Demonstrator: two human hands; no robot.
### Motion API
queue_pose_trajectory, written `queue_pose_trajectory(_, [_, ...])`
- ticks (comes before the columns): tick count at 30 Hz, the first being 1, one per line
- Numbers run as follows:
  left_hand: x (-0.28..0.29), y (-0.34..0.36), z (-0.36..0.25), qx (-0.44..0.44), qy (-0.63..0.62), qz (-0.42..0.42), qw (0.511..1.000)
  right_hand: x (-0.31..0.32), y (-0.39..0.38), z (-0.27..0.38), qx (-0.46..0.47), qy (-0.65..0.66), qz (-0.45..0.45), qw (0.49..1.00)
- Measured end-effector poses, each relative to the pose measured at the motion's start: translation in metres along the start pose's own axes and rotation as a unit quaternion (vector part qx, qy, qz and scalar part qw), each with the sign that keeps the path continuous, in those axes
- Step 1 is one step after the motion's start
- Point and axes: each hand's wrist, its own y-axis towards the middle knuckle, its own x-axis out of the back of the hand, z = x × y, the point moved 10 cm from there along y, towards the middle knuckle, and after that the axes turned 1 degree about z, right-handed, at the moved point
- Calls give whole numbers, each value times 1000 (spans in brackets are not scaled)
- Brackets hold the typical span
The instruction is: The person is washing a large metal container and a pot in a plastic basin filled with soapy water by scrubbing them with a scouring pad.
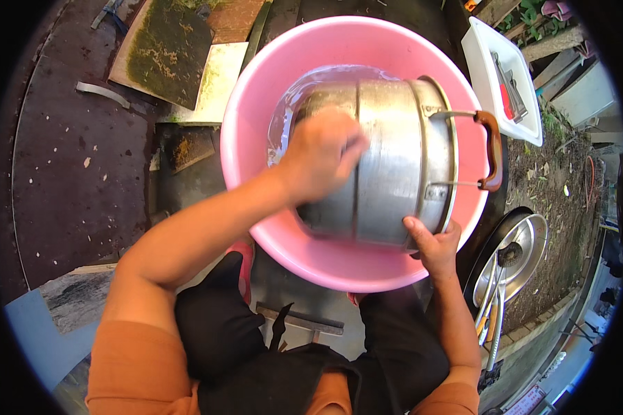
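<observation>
A large stainless steel pot point(391, 162) lies tilted on its side in a pink basin point(367, 266). Its open rim faces right, where a brown-gripped loop handle point(491, 151) sticks out over the basin's edge. My right hand point(436, 242) grips the pot's rim at the near side, thumb on the outer wall. Against the pot's side, toward its base, presses my left hand point(322, 152), its fingers curled and somewhat blurred. Whatever it may hold is hidden under the palm. Water point(284, 114) with a bright sheen shows in the basin behind the pot.
Right of the basin stand a white plastic tub point(491, 69) with a red-handled tool inside, and a shallow metal pan point(529, 256) holding several long-handled utensils. Mossy boards point(169, 52) lie at the far left, beside a dark flat surface point(83, 173).
</observation>
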Motion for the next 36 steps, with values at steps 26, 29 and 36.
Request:
queue_pose_trajectory(26, [0, -14, -22, -92, 5, 16, 996, -6, -5, -8, -19, -13, 14, 1000])
queue_pose_trajectory(29, [3, -6, -10, -51, 13, 6, 999, -6, -3, -7, -37, -21, 17, 999])
queue_pose_trajectory(36, [-5, -21, -24, -92, -12, 47, 995, -6, -6, -3, -4, -22, 13, 1000])
